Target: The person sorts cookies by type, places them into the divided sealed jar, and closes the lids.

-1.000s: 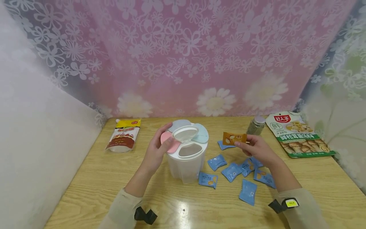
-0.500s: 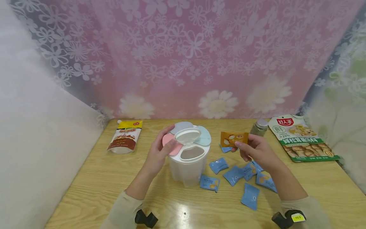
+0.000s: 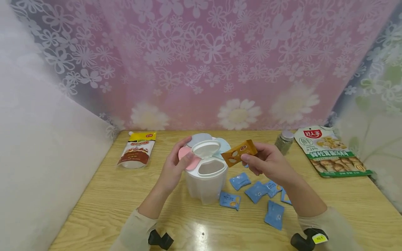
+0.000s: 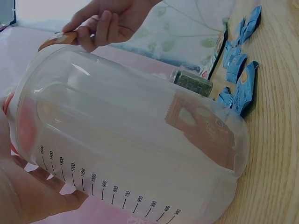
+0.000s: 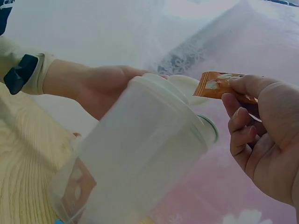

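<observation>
A translucent storage canister [image 3: 205, 188] stands on the table; its lid has pink, grey and blue flaps, and one clear flap [image 3: 206, 149] is raised over an opening. My left hand [image 3: 172, 167] grips the lid's left edge, thumb on the pink flap. Between thumb and fingers, my right hand [image 3: 270, 162] pinches an orange-brown snack packet [image 3: 239, 153], tilted, just right of the opening. Through the canister wall in the left wrist view, brown packets [image 4: 205, 128] show at the bottom. Several blue packets [image 3: 257, 191] lie to the right of the canister.
At the back left lies a yellow, white and brown spouted pouch [image 3: 137, 150]. A small glass jar [image 3: 284, 142] of dried herbs stands at the back right, beside a large green and white mushroom seasoning bag [image 3: 334, 151]. A floral curtain [image 3: 201, 69] hangs behind the wooden table [image 3: 103, 205].
My right hand has carried the orange-brown packet left to the canister's lid, and the packet has tilted, left end down. My left hand keeps its hold on the lid.
</observation>
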The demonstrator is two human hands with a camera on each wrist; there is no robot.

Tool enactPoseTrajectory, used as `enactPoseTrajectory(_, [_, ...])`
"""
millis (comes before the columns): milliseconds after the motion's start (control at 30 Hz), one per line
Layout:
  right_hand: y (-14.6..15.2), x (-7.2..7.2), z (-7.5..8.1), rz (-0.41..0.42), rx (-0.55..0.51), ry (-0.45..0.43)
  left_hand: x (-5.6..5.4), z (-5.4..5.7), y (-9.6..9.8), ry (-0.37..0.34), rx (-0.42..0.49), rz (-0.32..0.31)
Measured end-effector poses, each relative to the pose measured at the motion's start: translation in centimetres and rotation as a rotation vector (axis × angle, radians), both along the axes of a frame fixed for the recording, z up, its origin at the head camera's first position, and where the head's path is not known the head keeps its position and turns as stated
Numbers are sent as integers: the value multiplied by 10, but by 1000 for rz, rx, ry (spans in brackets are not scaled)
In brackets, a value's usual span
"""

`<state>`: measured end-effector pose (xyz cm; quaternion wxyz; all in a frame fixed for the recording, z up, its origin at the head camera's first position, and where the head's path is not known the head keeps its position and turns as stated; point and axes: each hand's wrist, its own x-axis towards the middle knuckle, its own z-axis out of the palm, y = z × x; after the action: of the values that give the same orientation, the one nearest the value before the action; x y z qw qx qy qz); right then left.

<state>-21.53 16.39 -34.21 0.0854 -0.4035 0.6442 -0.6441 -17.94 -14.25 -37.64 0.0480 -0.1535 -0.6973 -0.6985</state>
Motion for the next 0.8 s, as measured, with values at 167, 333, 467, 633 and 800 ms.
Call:
enactPoseTrajectory(167, [-16,0,7,-16,70,39,1,0,-1,2,-4,-2])
enactPoseTrajectory(333, [-26,0,9,-47,141,129,0,1,0,11,3,-5])
enactPoseTrajectory(467, [-32,1,8,-33,185,171,-1,2,1,7,-5,-4])
enactPoseTrajectory(633, [-37,2,7,-40,222,172,-1,2,1,-4,-12,1])
enactPoseTrajectory(800, [-39,1,8,-55,247,186,0,2,0,-6,-8,7])
